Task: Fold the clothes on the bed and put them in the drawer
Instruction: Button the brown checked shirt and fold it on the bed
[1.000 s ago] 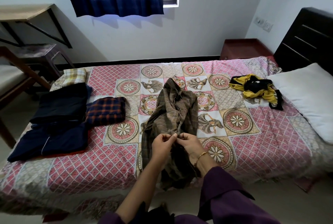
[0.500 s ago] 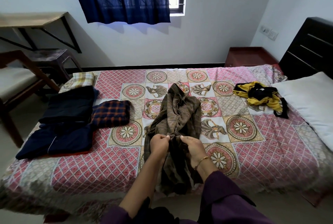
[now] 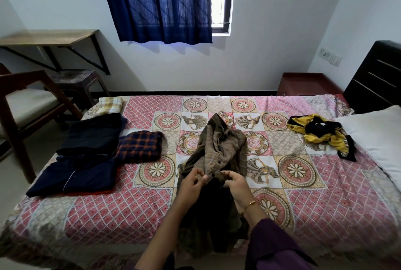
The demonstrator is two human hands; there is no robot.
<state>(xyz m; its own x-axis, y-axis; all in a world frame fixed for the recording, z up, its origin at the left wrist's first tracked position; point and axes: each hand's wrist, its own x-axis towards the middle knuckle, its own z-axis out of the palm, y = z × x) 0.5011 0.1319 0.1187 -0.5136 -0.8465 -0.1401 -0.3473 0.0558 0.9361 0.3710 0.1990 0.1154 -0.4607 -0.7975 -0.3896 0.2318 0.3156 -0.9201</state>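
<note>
Small white-walled bedroom, bed [image 3: 217, 215] across the frame under a pink patchwork spread with floral medallions. Dark headboard [image 3: 375, 76] at far right, white pillow [image 3: 375, 139] just in front of it on the bed's right end. Blue curtain [image 3: 160, 2] covers most of the window on the far wall, bright strip of glass exposed on its right side. Wall-mounted wooden shelf [image 3: 47, 36] far left, with a plastic stool [image 3: 76, 78] under it and a wooden chair [image 3: 23, 104] nearer, beside the bed's left end. Reddish bedside cabinet [image 3: 308, 83] far right, between wall and headboard. On the bed's left part: folded navy clothes [image 3: 80, 161] in an overlapping stack, a folded orange-and-navy plaid piece [image 3: 138, 147] touching their right edge, a small folded yellow check cloth [image 3: 110, 104] at the far left corner. Yellow-and-black garment [image 3: 319, 135], unfolded and crumpled, lies on the right part near the pillow. Brown checked shirt [image 3: 221, 148] is at the bed's centre, bunched, far end on the spread, near end hanging over the near edge. Left hand [image 3: 191, 187] and right hand [image 3: 238, 187] are close together above the near edge, each pinching the shirt's fabric between thumb and curled fingertips, a short span of edge stretched between them. Thin gold bangle [image 3: 249, 205] on the right wrist, purple sleeve [image 3: 275, 246] below it.
</note>
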